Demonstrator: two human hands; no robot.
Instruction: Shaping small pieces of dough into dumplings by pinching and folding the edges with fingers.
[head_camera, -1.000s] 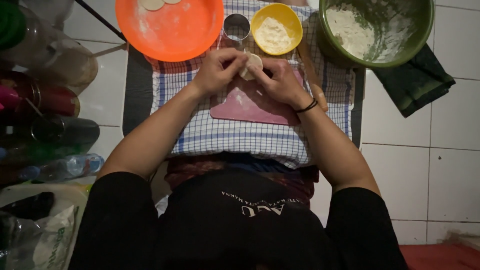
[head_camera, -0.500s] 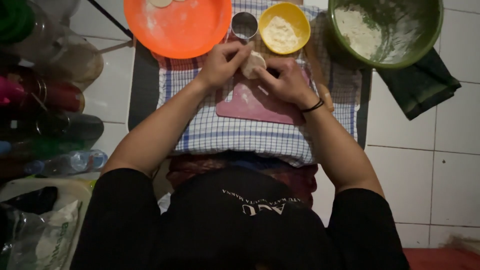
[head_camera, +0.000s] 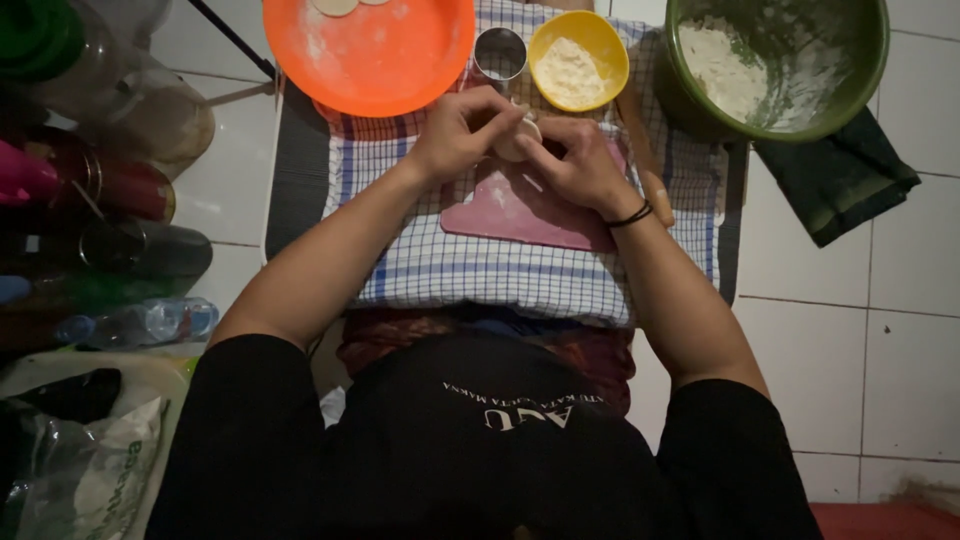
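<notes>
- The dough piece (head_camera: 517, 137) is mostly hidden between the left hand (head_camera: 462, 130) and right hand (head_camera: 572, 165).
- Beyond the left hand, the orange plate (head_camera: 370, 50) is cut off by the top edge.

- One camera sits on the person's head.
- It looks straight down, from close above.
- It sees both arms, the checked cloth (head_camera: 480, 270) and white floor tiles (head_camera: 850, 340).
</notes>
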